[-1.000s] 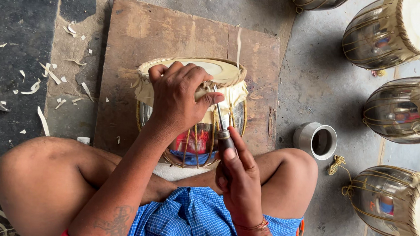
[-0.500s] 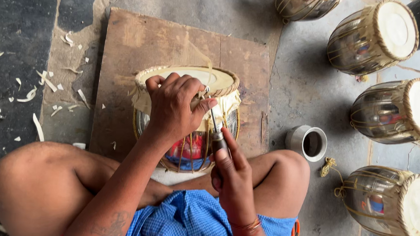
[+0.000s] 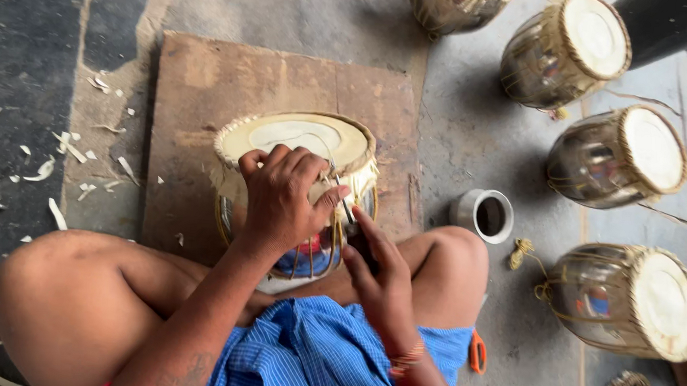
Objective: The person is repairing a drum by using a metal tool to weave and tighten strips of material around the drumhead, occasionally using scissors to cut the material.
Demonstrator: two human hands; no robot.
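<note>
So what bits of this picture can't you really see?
- Head view: the thin tool's tip at the drum rim is too small to make out, and the right hand covers its handle.
- The left hand hides the lacing beneath it.
- Inside the small cup it is too dark to tell what is there.
- The picture's top edge cuts off the farthest drum.

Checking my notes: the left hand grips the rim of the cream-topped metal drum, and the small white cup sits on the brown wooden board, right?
Not quite. The head view shows the small white cup on the grey floor, beside the brown wooden board. The left hand does grip the cream-topped metal drum.
</note>
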